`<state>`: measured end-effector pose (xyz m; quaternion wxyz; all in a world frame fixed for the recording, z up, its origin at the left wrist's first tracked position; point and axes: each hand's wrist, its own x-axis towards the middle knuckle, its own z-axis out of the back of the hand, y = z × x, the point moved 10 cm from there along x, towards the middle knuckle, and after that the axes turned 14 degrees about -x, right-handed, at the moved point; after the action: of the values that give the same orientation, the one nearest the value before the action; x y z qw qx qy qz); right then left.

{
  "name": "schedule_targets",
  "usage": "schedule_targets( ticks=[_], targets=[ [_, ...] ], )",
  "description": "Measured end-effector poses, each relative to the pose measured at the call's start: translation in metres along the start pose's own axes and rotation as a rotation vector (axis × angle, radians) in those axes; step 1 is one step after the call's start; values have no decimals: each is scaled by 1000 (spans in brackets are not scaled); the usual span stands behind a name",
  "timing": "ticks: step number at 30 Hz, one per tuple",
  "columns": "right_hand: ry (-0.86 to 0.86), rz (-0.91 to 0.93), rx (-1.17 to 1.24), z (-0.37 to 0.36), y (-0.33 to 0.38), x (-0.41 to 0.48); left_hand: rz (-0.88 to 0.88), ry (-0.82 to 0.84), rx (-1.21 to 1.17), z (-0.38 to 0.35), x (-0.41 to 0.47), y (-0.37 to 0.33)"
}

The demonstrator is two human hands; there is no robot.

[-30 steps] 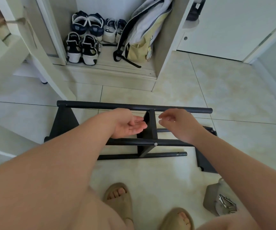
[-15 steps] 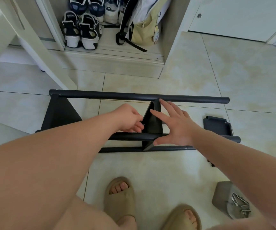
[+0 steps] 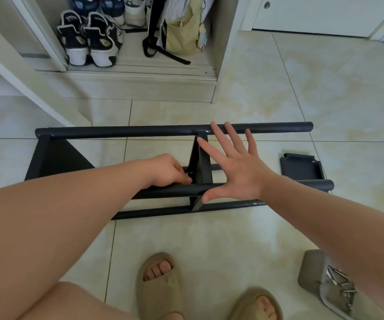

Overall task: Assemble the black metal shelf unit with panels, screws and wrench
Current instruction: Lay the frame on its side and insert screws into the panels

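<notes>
Bracing the middle panel [image 3: 201,168] from 3 o'clock with a flat, spread right hand [image 3: 239,174], holding nothing, with left hand [image 3: 165,169] curled at the joint at 9 o'clock (can't tell what's pinched, if anything), frame [image 3: 140,130] tubes lying 9-to-3 on the floor, so probably a left-hand job next.

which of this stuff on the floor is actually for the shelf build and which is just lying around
For the job:
shelf frame
middle panel
spare panel
screws in the grey dish

Just lying about:
sneakers
bag
slippers, worn on the feet
</notes>
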<state>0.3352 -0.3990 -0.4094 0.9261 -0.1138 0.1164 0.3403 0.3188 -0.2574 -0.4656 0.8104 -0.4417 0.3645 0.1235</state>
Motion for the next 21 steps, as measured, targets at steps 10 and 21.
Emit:
schedule_targets(
  ticks=[10, 21],
  targets=[
    [89, 97, -38, -4, 4, 14, 123, 107, 74, -13, 0, 13],
    [-22, 76, -49, -4, 8, 13, 54, 101, -377, -16, 8, 5]
  ],
)
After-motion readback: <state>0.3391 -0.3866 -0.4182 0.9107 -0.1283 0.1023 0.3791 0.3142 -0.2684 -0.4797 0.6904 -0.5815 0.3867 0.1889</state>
